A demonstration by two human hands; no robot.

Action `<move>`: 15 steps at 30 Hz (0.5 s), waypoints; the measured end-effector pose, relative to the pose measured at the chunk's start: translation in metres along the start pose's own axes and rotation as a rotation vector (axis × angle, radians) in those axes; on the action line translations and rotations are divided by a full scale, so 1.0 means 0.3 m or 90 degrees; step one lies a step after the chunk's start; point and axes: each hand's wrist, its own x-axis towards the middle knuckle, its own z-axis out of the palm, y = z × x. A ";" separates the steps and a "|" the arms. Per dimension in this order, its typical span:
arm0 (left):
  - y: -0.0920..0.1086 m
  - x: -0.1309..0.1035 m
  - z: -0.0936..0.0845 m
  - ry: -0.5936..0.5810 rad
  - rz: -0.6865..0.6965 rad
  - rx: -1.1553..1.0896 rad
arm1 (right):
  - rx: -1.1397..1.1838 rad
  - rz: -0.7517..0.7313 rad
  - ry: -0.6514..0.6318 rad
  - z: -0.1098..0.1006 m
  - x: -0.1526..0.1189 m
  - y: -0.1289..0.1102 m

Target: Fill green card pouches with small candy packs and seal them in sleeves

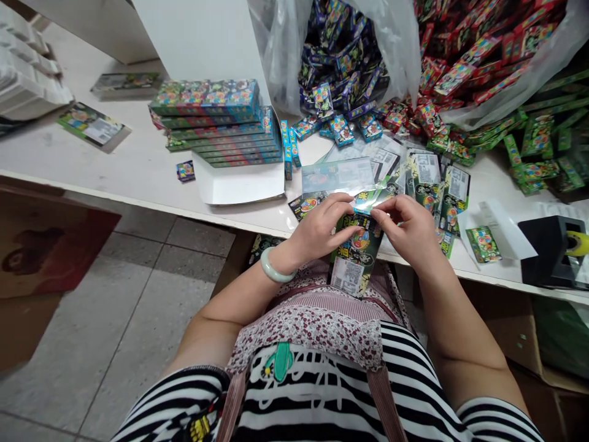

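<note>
A black and green printed packet hangs upright at the table's front edge, its barcode label low down. My left hand pinches its upper left part between thumb and fingers. At the top right corner, my right hand has thumb and fingertips closed on the same packet. Just behind the hands lies a clear plastic sleeve, and more printed packets are spread out to the right of it.
Stacked flat boxes stand in a white tray at left. Behind are bags of small purple boxes and red boxes, with green boxes at right. A black tape dispenser sits at the right front edge.
</note>
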 end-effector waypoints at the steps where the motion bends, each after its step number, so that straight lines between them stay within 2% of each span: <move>1: 0.000 -0.001 0.000 -0.002 -0.003 -0.001 | -0.004 0.000 0.001 0.000 0.001 0.000; 15: 0.010 0.012 0.018 -0.015 -0.034 -0.076 | 0.022 0.030 0.011 -0.005 0.003 0.018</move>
